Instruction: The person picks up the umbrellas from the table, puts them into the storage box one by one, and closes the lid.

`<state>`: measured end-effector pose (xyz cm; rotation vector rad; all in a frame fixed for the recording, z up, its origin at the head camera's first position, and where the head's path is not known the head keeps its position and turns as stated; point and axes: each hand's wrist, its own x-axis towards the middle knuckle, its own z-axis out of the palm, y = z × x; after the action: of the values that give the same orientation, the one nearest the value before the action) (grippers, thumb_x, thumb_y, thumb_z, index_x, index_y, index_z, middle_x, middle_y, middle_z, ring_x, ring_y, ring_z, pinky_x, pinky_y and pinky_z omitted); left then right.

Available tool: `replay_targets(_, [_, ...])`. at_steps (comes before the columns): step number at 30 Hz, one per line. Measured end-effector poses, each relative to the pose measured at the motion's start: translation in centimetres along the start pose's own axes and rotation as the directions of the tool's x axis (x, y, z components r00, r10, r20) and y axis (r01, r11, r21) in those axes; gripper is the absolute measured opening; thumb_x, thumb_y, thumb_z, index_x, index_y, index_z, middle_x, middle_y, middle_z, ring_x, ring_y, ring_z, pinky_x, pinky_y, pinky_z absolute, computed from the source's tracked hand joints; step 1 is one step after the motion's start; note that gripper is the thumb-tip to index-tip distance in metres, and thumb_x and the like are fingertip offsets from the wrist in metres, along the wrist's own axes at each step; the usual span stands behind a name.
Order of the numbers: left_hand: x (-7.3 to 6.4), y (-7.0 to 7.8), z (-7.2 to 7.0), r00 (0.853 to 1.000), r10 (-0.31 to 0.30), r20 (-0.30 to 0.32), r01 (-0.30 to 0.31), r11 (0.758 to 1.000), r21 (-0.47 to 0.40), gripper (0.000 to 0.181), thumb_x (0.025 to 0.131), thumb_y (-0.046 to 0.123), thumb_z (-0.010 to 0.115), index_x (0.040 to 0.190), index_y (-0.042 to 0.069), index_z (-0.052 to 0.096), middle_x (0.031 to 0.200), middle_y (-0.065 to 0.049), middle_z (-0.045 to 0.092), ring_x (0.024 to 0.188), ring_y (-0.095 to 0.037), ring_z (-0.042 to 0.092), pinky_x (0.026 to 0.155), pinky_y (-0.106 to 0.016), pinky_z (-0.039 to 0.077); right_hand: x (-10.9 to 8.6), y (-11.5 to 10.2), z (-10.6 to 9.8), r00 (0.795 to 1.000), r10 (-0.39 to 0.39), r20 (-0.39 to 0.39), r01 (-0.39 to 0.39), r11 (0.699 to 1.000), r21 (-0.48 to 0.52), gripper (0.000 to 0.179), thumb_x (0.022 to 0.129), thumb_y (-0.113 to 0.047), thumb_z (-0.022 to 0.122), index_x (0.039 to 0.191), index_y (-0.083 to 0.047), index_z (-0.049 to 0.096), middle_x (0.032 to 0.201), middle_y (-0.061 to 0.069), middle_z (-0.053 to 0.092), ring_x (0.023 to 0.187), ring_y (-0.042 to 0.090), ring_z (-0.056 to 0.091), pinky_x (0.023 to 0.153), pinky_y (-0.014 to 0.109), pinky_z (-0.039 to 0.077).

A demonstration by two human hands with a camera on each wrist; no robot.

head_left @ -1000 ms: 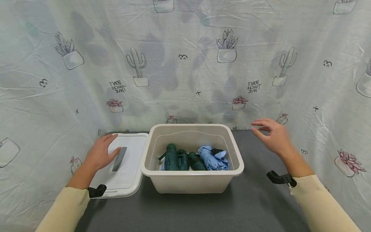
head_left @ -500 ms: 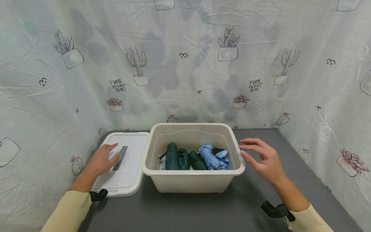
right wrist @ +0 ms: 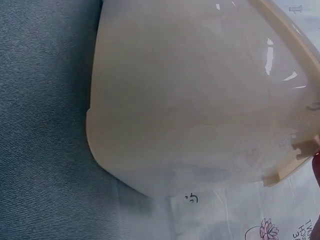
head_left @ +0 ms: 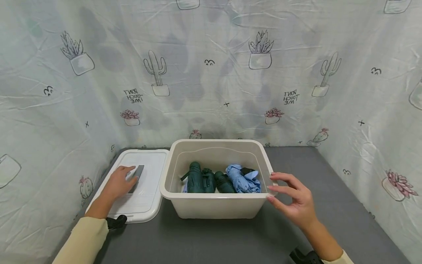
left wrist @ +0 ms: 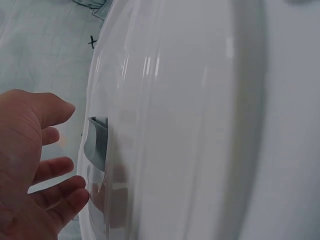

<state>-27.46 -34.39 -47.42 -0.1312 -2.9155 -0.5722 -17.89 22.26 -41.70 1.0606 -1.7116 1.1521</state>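
A cream plastic storage bin (head_left: 217, 208) stands in the middle of the table. Inside lie several dark green rolled bundles (head_left: 196, 179) and a crumpled light blue folded cloth (head_left: 242, 179). To its left is a white lid (head_left: 150, 194) with a grey handle strip (head_left: 140, 171). My left hand (head_left: 117, 183) hovers over the lid beside that strip; in the left wrist view its loosely bent fingers are around no object. My right hand (head_left: 295, 201) has its spread fingertips at the bin's right rim, apparently touching. The right wrist view shows the bin's side and barely a fingertip.
A dark grey cloth covers the table (head_left: 211, 242). Behind and at both sides hangs a pale curtain (head_left: 211, 84) printed with cacti and potted plants. The lid's right edge lies against or just under the bin's left rim.
My right hand has come down and leftward to the bin's right rim. The left hand has lowered slightly and shifted right toward the handle strip. Bin and lid have stayed put.
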Motion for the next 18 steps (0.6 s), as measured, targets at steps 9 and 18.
replay_targets(9, [0.10, 0.36, 0.15, 1.000, -0.023, -0.003, 0.023, 1.000, 0.008, 0.056, 0.097, 0.020, 0.067, 0.141, -0.010, 0.052, 0.127, -0.036, 0.052, 0.116, -0.052, 0.055, 0.097, -0.065, 0.047, -0.12, -0.43, 0.48, 0.997, -0.061, -0.038, 0.061, 0.998, -0.013, 0.020, 0.086, -0.019, 0.084, 0.091, 0.000, 0.080, 0.103, 0.026, 0.066, 0.115, 0.027, 0.064, 0.109, 0.025, 0.050])
replay_targets(18, [0.18, 0.61, -0.04, 1.000, -0.021, 0.001, 0.021, 1.000, -0.001, 0.055, 0.096, 0.019, 0.066, 0.140, -0.011, 0.051, 0.125, -0.037, 0.051, 0.111, -0.051, 0.057, 0.091, -0.064, 0.049, -0.22, -0.24, 0.74, 0.989, -0.127, -0.074, 0.126, 0.992, -0.031, 0.022, 0.086, -0.019, 0.084, 0.087, 0.002, 0.080, 0.100, 0.026, 0.066, 0.115, 0.028, 0.066, 0.106, 0.023, 0.052])
